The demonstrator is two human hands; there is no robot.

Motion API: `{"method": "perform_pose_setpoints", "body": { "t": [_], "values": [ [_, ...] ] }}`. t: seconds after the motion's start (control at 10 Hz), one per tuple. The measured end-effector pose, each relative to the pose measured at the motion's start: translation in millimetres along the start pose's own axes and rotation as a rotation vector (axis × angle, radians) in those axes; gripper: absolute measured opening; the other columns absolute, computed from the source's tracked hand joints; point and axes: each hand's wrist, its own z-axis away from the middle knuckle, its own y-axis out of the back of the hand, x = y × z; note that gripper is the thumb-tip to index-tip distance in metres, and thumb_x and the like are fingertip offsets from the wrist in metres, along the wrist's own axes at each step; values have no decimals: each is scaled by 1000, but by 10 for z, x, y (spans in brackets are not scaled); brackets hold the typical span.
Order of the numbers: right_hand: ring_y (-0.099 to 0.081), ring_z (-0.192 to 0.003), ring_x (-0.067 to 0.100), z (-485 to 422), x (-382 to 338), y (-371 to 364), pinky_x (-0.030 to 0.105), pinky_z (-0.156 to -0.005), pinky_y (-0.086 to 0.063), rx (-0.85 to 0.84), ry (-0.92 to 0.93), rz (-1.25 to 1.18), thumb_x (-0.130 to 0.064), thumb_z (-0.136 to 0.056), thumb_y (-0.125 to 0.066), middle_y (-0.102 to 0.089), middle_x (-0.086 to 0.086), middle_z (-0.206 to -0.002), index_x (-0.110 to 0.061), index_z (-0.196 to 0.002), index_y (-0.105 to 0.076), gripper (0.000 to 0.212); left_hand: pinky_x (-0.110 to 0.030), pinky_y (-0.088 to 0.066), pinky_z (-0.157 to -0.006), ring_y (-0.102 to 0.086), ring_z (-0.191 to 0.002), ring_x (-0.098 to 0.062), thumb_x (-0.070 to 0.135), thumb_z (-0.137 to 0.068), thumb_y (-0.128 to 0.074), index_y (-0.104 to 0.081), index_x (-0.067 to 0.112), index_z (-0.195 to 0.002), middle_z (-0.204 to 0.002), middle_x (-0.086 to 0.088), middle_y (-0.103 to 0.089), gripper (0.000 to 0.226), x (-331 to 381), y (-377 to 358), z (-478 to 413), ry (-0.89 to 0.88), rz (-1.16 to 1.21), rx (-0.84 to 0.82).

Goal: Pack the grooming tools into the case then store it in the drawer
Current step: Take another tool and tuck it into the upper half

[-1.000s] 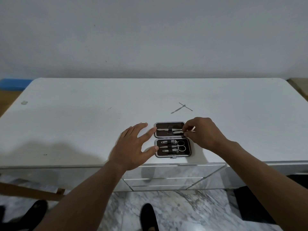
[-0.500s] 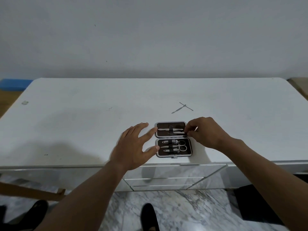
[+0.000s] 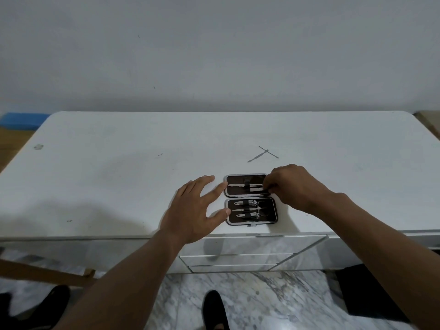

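White table [image 3: 119, 182]: case [image 3: 251, 198] lies open at its near edge, mostly packed, left hand [image 3: 192, 210] spread flat bracing case's left side, right hand [image 3: 292, 186] pinched on a tool in the far half, two tools [image 3: 263, 154] loose beyond case, closing and drawer [image 3: 238, 257] pending.
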Motion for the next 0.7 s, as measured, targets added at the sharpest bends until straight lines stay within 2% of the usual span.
{"method": "perform_pose_setpoints", "body": {
  "t": [0.2,0.3,0.6,0.7],
  "values": [
    [-62,-86,28,2,-15,-41,38,-75,-51,10,94,110,-5,-86,-52,-71,4,-90,-17,-92,-69,22,-43,-30,-114,-31,-140,-17,68,-90,-34,-34,40,-147,-152,3,-36,64,-6,8,1,-4,15,8],
    [-61,-83,26,9,-12,-61,38,-72,-51,23,132,155,-1,-83,-54,-70,3,-86,-16,-90,-68,21,-42,-29,-115,-30,-141,-16,68,-90,-34,-33,40,-147,-153,4,-35,64,-9,6,1,-3,13,4],
    [-60,-82,29,-31,-36,-130,37,-67,-49,11,158,120,6,-75,-51,-68,5,-85,-13,-86,-65,26,-42,-28,-115,-29,-141,-15,69,-89,-32,-31,42,-148,-154,5,-34,64,-7,6,6,3,14,-1],
    [-61,-86,27,-55,-30,-143,38,-72,-51,37,144,74,-1,-83,-52,-69,3,-88,-15,-90,-67,22,-42,-29,-115,-30,-141,-16,69,-89,-33,-31,42,-148,-153,5,-35,64,0,5,1,2,13,0]
  ]
}}
